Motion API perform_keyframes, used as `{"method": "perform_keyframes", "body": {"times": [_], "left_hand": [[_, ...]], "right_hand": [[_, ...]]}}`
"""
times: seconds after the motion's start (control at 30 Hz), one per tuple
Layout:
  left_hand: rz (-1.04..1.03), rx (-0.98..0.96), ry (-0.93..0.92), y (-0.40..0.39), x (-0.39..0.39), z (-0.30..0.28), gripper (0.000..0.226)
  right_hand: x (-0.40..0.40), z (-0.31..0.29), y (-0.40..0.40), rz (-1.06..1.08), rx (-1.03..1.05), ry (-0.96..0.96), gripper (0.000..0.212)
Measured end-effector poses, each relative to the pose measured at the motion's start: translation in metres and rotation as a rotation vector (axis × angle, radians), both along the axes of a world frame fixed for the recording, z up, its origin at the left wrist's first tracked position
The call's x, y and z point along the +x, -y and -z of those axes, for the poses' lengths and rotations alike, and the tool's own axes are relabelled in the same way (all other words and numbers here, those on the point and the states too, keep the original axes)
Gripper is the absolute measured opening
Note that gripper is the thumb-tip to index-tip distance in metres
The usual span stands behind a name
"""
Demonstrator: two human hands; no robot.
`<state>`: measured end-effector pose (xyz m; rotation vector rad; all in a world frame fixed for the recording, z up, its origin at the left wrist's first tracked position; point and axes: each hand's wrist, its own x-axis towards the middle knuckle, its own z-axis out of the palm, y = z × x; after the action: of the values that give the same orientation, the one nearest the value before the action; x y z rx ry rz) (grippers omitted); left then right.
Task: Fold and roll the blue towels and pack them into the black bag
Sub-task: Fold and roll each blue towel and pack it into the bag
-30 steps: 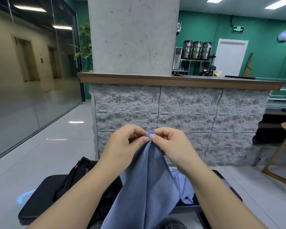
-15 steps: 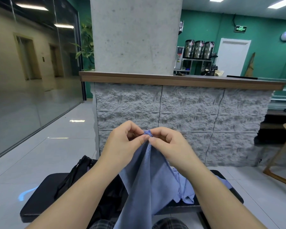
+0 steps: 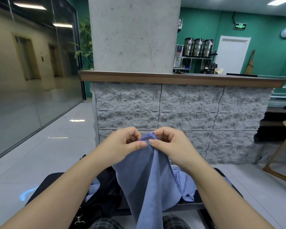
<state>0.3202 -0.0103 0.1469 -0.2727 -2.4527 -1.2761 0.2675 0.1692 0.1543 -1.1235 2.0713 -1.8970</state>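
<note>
Left hand [image 3: 122, 146] and right hand [image 3: 173, 146] still pinch the blue towel [image 3: 149, 179], now lifted clearer.

You have one view only, from the camera on your head, wide-angle, facing forward and slightly down. Your two hands sit close in, low centre; the stone-faced counter [image 3: 180, 113] stands just beyond, the green wall [image 3: 262, 30] far right. The frame edges bend, probably lens distortion.

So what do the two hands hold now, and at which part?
Both the left hand and the right hand pinch one blue towel at its top edge; the rest hangs down.
</note>
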Motion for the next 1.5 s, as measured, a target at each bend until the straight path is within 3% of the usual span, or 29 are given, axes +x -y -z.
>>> {"method": "perform_keyframes", "body": {"times": [0.1,0.3,0.53,0.7,0.87,1.03,1.3,1.5], "left_hand": [[-0.034,-0.235,0.103,0.012,0.001,0.002,0.025],[-0.196,-0.884,0.257,0.027,-0.002,0.001,0.041],[-0.321,-1.134,0.061,0.031,0.001,-0.022,0.040],[-0.188,-0.906,-0.129,0.014,0.006,-0.039,0.034],[-0.179,-0.863,-0.342,0.014,0.007,-0.031,0.034],[-0.240,-0.791,-0.039,0.024,0.003,-0.010,0.027],[-0.363,-0.580,-0.160,0.025,0.010,-0.007,0.023],[-0.289,-0.393,-0.241,0.030,0.012,0.000,0.016]], "right_hand": [[-0.005,-0.002,-0.004,0.047,-0.046,0.032,0.016],[-0.014,-0.006,-0.013,0.093,-0.011,-0.002,0.014],[-0.035,0.002,-0.024,0.274,0.058,-0.034,0.017],[-0.047,0.019,-0.025,0.362,0.319,-0.066,0.013],[-0.042,0.025,-0.023,0.382,0.281,-0.095,0.010],[-0.039,0.032,-0.016,0.362,0.391,-0.125,0.019],[-0.042,0.031,-0.010,0.377,0.341,-0.079,0.012],[-0.041,0.030,-0.008,0.408,0.282,-0.100,0.015]]}}
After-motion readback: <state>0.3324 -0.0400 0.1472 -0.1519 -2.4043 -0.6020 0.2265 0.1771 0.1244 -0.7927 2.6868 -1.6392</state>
